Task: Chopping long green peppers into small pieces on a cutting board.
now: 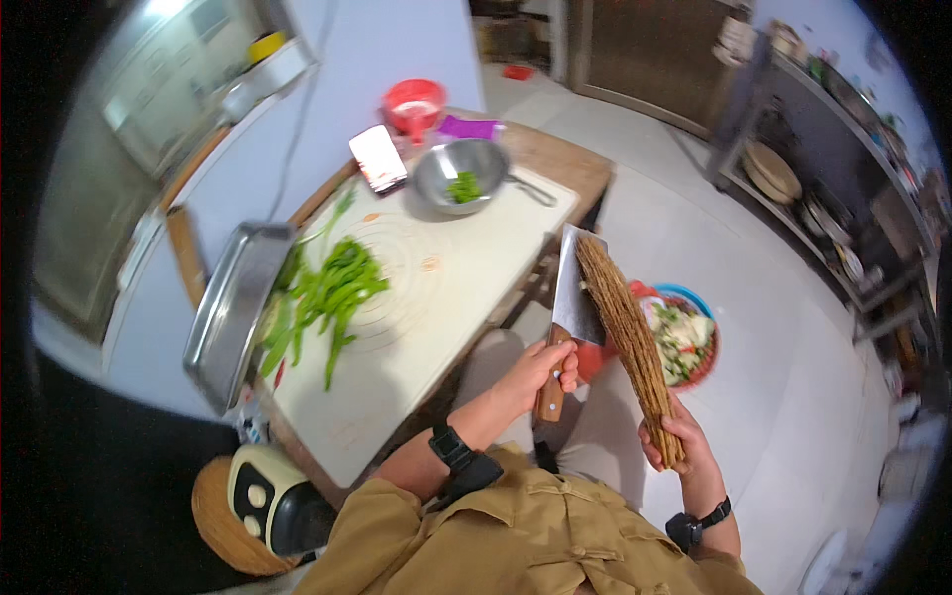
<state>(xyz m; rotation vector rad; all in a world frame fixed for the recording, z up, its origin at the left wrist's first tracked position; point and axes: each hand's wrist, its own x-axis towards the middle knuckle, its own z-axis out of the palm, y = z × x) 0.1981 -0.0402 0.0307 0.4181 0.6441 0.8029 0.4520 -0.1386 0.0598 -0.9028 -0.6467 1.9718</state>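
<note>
My left hand (537,375) is closed around the wooden handle of a cleaver (567,290), whose broad steel blade points away from me. In my right hand (680,435) is a long brush of bundled brown twigs (628,335), gripped near its lower end. Its upper part overlaps the blade's right side; whether they touch, I cannot tell. Both are held off the left-hand table. Beyond the brush, a bin of vegetable scraps (680,342) stands on the floor, partly hidden. Cut green peppers (338,290) lie on the white cutting board (446,297) to my left.
A steel bowl (431,182) with chopped greens, a red colander (414,108) and a purple packet (468,128) stand at the table's far end. A metal tray (230,312) leans along the left edge. Metal shelving (818,201) lines the right side.
</note>
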